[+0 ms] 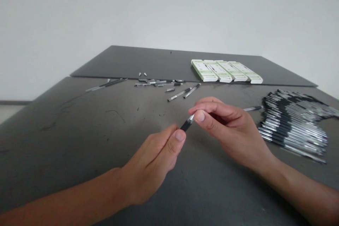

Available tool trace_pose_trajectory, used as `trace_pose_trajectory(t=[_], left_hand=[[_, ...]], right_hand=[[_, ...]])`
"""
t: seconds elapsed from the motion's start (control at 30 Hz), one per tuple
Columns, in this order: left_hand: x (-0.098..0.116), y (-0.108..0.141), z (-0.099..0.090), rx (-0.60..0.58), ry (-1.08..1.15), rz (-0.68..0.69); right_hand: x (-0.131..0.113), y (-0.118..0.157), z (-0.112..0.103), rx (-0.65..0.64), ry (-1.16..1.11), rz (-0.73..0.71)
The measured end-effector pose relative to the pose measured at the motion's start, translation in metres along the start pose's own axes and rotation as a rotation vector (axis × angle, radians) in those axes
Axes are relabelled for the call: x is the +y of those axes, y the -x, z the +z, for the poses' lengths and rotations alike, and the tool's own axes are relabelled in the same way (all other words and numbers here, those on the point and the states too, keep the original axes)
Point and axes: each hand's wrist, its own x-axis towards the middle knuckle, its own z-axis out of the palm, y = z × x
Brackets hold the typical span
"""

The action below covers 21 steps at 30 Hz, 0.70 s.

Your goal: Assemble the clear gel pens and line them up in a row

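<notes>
Held in the fist of my left hand [156,160] is a pen [186,124], its black grip poking out past the thumb and tilted up to the right. At the pen's front end sits a silver cone tip [191,117], which the thumb and forefinger of my right hand [235,136] pinch. The rest of the barrel is hidden inside my left hand. Just beyond my right hand, a single pen [253,108] lies on the table, partly covered by the hand.
Many pens lie side by side in a fanned pile [299,123] at the right. Loose pens and pen parts [159,82] are scattered mid-table, with two small cone tips [142,74] behind. Thin refills [106,84] lie left. Flat green-and-white cartons [225,70] rest at the back.
</notes>
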Motion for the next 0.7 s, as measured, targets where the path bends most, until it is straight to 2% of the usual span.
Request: trace_pose_trajectory(t=[0.13,0.3,0.37,0.47,0.57,0.6,0.7], left_hand=[[0.004,0.002,0.003,-0.028,-0.017,0.007],[0.008,0.004,0.010,-0.059,0.046,0.044],[0.007,0.004,0.013,-0.061,0.069,0.033],[0.006,0.004,0.016,-0.071,0.090,0.024],[0.005,0.004,0.019,-0.062,0.115,0.039],[0.005,0.004,0.020,-0.057,0.128,0.043],[0.004,0.005,0.022,-0.036,0.149,0.058]], right_hand=[[-0.002,0.005,0.004,0.072,-0.036,0.022],[-0.001,0.012,0.009,-0.080,-0.242,0.048],[0.000,0.012,0.013,-0.104,-0.326,0.090],[0.003,0.011,0.018,-0.037,-0.389,0.168],[0.002,0.011,0.021,0.019,-0.433,0.139],[0.001,0.012,0.021,-0.004,-0.449,0.121],[-0.004,0.015,0.022,-0.185,-0.514,0.158]])
